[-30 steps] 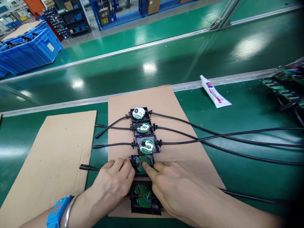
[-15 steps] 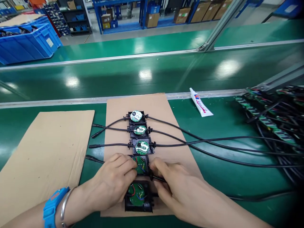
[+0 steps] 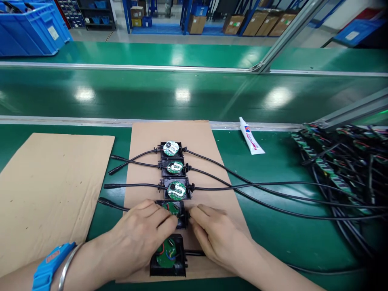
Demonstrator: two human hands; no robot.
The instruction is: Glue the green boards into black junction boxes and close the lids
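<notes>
My left hand [image 3: 142, 234] has its fingers curled over a green round circuit board [image 3: 171, 207] in the fourth black housing [image 3: 182, 221] of a column. My right hand [image 3: 216, 232] pinches the black cable at that housing's right side; the fingers hide most of the grip. Nearer to me lies another black housing [image 3: 182, 270], its green board [image 3: 166, 258] showing red and blue wires. Beyond my hands are three housings whose boards bear white patches: the nearest board [image 3: 176, 190], a middle board [image 3: 175, 167] and the farthest board [image 3: 171, 148]. Black cables leave them on both sides.
The housings lie on a cardboard sheet [image 3: 197, 133]; a second cardboard sheet [image 3: 60, 182] is at left. A white tube [image 3: 251, 136] lies back right. Tangled boards and cables [image 3: 348, 161] pile up at right. A blue crate [image 3: 33, 32] stands beyond the metal rail [image 3: 115, 66].
The view has shifted slightly. My right fingers have closed in nearer the fourth housing's right edge, covering the cable there. My left hand stays at the same board, covering more of it.
</notes>
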